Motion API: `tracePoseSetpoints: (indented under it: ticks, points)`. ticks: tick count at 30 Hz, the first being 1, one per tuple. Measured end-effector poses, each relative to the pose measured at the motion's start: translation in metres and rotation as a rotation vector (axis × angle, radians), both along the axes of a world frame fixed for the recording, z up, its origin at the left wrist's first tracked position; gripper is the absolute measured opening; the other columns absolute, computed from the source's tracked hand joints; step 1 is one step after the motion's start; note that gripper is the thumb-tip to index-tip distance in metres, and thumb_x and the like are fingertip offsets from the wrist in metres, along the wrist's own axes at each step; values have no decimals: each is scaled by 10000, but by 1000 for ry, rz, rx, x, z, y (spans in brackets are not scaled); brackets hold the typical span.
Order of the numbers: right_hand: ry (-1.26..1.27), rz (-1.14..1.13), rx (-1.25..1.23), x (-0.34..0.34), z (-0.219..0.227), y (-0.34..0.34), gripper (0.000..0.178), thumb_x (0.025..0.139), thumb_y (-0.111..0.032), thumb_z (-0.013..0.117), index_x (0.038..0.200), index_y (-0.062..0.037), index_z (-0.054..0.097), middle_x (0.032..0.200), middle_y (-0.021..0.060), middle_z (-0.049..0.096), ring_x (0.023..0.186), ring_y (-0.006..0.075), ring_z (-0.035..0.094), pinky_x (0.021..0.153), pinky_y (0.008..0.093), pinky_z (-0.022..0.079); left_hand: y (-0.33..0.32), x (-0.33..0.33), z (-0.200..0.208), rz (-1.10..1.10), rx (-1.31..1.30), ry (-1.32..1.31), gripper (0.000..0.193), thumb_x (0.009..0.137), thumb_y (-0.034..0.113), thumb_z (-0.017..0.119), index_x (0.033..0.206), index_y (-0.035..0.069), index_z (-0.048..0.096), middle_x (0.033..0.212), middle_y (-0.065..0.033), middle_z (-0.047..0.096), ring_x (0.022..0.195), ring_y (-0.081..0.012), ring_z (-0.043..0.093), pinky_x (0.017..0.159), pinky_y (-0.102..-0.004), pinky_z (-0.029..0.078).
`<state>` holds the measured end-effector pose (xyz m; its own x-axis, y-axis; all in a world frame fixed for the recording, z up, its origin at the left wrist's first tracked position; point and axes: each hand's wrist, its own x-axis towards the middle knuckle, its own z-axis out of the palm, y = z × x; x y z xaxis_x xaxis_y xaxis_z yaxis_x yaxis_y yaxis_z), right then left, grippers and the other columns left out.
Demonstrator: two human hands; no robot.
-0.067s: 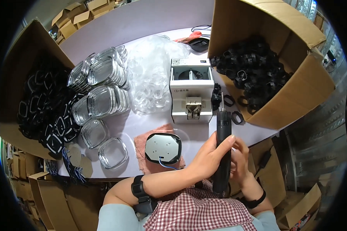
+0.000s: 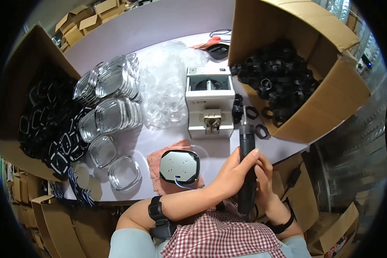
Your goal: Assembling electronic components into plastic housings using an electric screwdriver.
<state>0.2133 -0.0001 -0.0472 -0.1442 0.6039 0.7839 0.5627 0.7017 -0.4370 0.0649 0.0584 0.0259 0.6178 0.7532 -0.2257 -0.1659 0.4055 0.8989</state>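
A black electric screwdriver (image 2: 247, 176) stands nearly upright in front of my body, its bit pointing away towards the far side of the table. My left hand (image 2: 233, 173) is closed around its body from the left, thumb along the top. From the right, my right hand (image 2: 264, 174) has its fingers curled against the same tool; part of them is hidden behind it. To the left of my hands, a squarish black unit with a grey metal plate (image 2: 179, 166) and a blue wire lies on a pink cloth (image 2: 155, 172). Beyond the tool's tip is a white screw feeder (image 2: 210, 103).
Stacks of clear glass covers (image 2: 114, 114) stand left, beside a bag of clear plastic parts (image 2: 163, 86). A carton at left (image 2: 13, 137) holds black frames; another at right (image 2: 322, 112) holds black rings. Wires (image 2: 78, 189) lie at the table's front left edge.
The whole view has shifted slightly, so the table's things sit a little further left. Both hands keep their hold on the screwdriver.
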Motion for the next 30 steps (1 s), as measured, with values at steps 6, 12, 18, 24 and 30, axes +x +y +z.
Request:
tracePoseSetpoints:
  ticks: [6,12,18,24,30]
  points:
    - [93,-127,-84,10,-2,-21,544,802,9,690,1322,-62,547,1374,189,466,1027,293,634,842,341,555,4,15,-23,104,-219,72,368,964,367,608,1166,94,467,860,-94,600,673,-209,650,609,-344,584]
    - [590,-530,7,96,8,-45,184,858,52,637,1022,-16,687,1019,109,651,864,198,645,734,288,512,5,32,-14,100,-254,147,257,904,106,630,1107,80,474,848,-86,538,754,-224,587,627,-406,561]
    - [849,-721,22,233,-17,-11,110,888,46,598,954,-5,670,921,104,649,818,186,643,694,282,504,11,57,-36,93,-80,270,249,888,128,618,1100,53,513,845,-98,608,685,-233,619,634,-362,563]
    - [574,-814,-307,355,-23,59,222,899,-191,626,1044,-32,681,1022,145,674,933,314,662,840,405,524,18,86,-43,191,-69,383,178,891,167,626,974,27,554,817,-102,595,719,-237,606,672,-343,551]
    - [905,-150,-475,394,4,151,544,1020,-461,399,1337,-50,560,1325,151,593,1208,254,558,1024,380,423,23,91,-45,169,-69,534,228,905,220,588,896,-7,579,793,-110,582,737,-251,590,681,-350,503]
